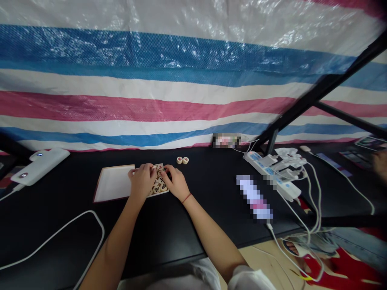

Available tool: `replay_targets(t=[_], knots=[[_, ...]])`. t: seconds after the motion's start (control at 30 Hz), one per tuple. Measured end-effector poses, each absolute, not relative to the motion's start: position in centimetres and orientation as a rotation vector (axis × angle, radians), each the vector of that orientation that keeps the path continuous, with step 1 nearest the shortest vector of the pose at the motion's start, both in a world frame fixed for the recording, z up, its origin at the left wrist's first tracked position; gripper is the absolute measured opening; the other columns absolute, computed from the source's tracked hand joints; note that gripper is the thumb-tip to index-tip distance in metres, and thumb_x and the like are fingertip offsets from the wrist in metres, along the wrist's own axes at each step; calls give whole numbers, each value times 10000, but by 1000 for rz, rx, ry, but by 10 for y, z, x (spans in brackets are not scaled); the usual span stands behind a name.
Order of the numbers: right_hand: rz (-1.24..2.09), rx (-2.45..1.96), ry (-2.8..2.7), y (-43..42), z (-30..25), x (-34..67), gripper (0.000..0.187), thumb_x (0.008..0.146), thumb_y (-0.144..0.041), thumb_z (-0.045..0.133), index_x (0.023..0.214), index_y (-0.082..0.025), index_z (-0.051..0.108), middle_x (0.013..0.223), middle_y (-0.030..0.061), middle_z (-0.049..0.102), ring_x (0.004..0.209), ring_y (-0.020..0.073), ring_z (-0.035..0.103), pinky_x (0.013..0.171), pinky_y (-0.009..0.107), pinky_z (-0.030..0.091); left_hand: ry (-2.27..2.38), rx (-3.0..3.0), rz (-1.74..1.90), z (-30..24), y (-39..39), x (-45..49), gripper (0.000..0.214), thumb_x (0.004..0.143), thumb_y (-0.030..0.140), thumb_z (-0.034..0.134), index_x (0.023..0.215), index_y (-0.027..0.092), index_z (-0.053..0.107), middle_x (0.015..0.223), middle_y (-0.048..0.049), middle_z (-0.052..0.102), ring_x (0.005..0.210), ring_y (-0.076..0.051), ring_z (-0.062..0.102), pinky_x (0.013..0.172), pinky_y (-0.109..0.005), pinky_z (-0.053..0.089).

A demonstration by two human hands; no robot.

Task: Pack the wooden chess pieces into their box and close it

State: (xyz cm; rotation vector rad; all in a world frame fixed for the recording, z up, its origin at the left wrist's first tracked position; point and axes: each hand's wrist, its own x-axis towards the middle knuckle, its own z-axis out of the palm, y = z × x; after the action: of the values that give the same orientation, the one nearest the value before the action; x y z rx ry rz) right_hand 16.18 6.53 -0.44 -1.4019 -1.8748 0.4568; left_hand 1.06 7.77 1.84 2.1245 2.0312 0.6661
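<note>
My left hand (142,181) and my right hand (177,183) sit close together on a cluster of round wooden xiangqi pieces (157,181) with dark and red characters. The pieces lie in a shallow white tray (165,191), partly hidden by my fingers. Whether either hand grips a piece is hidden. Just left of my left hand lies a white tray or lid with a red rim (114,183). Two more xiangqi pieces (182,160) lie apart on the black table, beyond my right hand.
A white power bank (39,166) lies at the left, with a white cable (75,233) curving nearby. At the right stands a crowded white power strip (270,175) with tangled cables. A blurred object (254,197) lies beside it. A striped tarp hangs behind the black table (193,233).
</note>
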Motion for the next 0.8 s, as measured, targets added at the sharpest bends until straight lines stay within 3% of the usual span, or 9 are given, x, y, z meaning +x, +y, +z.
replay_targets(t=[0.17,0.33,0.8], knots=[[458,-1414,-1844,65,-4,162,237,940,-342,487,1087,-201,609,878,36,678,787,188,602,768,295,451,1896,2082,861,14,84,7,172,843,244,553,975,202,654,961,-77,702,893,-225,662,914,-395,434],[336,-1336,-1781,62,-1,161,271,864,-314,589,1111,-206,619,1076,68,675,1011,226,594,886,357,444,1670,2001,1182,21,80,10,224,860,324,547,1018,206,655,986,-69,686,904,-206,662,881,-355,505],[293,-1255,-1750,64,10,172,248,883,-282,528,1097,-229,643,1060,61,697,992,204,622,920,357,465,1374,1222,1315,20,68,16,475,722,520,703,1052,185,643,983,-59,711,911,-213,702,814,-331,570]])
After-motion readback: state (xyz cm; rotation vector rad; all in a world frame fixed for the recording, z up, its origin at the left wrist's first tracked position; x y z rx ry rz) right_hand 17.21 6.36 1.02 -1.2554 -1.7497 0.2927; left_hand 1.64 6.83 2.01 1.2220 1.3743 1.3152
